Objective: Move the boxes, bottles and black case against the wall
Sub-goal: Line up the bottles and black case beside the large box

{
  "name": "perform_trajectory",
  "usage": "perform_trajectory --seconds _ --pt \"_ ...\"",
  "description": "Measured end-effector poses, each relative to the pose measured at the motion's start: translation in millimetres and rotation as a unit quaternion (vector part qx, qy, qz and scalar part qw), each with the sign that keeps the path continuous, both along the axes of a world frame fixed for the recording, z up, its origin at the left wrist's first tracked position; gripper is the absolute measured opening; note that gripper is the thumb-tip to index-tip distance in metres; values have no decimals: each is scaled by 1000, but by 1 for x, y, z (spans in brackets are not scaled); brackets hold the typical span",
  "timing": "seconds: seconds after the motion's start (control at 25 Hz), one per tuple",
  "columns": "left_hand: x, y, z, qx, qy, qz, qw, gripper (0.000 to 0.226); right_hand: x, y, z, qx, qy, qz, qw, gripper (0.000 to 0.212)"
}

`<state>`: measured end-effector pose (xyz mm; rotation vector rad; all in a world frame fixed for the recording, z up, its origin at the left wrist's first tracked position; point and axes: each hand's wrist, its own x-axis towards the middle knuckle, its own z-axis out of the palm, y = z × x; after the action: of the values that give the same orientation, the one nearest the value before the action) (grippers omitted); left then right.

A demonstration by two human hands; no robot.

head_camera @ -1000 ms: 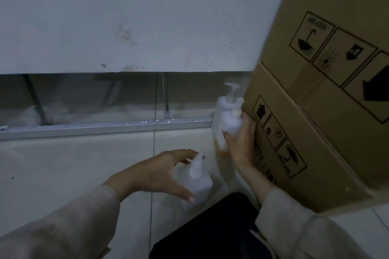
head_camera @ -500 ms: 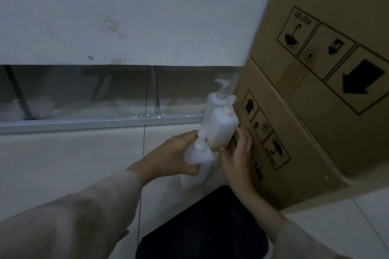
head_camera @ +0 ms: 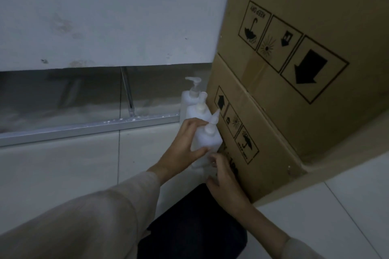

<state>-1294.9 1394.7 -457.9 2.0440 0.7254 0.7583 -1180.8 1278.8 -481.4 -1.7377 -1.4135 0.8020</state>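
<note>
Three white bottles [head_camera: 207,139] upright, nozzles up, beside cardboard boxes [head_camera: 294,82]

Bottles [head_camera: 207,139] looking like translucent white plastic, smooth; boxes [head_camera: 305,82] showing matt brown cardboard with black print; floor rail [head_camera: 88,129] reading as brushed metal; floor tiles [head_camera: 63,166] glossy; sleeve [head_camera: 84,221] looking like soft beige cloth.

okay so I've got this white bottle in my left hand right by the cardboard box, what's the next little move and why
Probably set the nozzle-top bottle down on the floor tiles, tight behind the two bottles lined up beside the lower cardboard box. Your left hand grips its body; your right hand sits low by its base, ready to steady it. The pump bottle already stands nearest the wall, so this one extends the row.
</note>
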Motion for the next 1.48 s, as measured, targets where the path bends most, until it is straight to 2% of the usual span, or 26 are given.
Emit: perform_trajectory --seconds 0.08,0.16,0.24,0.32,0.48,0.56,0.64,0.76,0.88,1.04,1.12,1.2,1.32,1.4,1.48 --pt "-2 -9 -5 -37 -42 49 997 57 0 4 -2 -36 -12 6 999 41" --pt "-2 -15 -12 -84 -82 112 987 48 -1 9 -3 -73 5 12 997 41" --pt "1 -11 -16 -146 -91 186 967 37 -2 12 -4 -91 18 12 996 41" --pt "8 1 -15 -244 -100 218 940 46 -2 14 -7 -109 16 9 994 41" --pt "21 23 -14 -383 -147 166 897 40 -2 15 -18 -122 -9 7 992 44" --pt "32 34 -28 -431 -186 139 872 63 -2 17 -25 -127 -20 2 992 46" --pt "46 38 -43 -448 -239 128 852 71 -1 19 -28 -129 -25 -9 991 48" --pt "68 41 -56 -473 -297 121 821 67 1 21 -30 -113 -39 -23 993 51" --pt "74 44 -61 -455 -292 122 832 71 3 20 -27 -120 -44 -19 992 52" --pt "65 48 -55 -418 -216 144 870 68 3 17 -22 -122 -6 -6 992 53" --pt "52 43 -39 -380 -157 111 905 61 5 13 -19 -130 4 16 991 54" --pt "34 32 -24 -353 -83 66 930 48 6 7 -17 -139 12 39 990 47" --pt "-5 13 -19 -334 3 32 942 39 6 -11 -16 -183 9 54 982 38" --pt "-32 -7 -27 -285 111 3 952 35 4 -27 -17 -192 5 68 979 41" --pt "-57 -32 -34 -250 207 -51 945 38 3 -35 -20 -182 -1 76 980 45"
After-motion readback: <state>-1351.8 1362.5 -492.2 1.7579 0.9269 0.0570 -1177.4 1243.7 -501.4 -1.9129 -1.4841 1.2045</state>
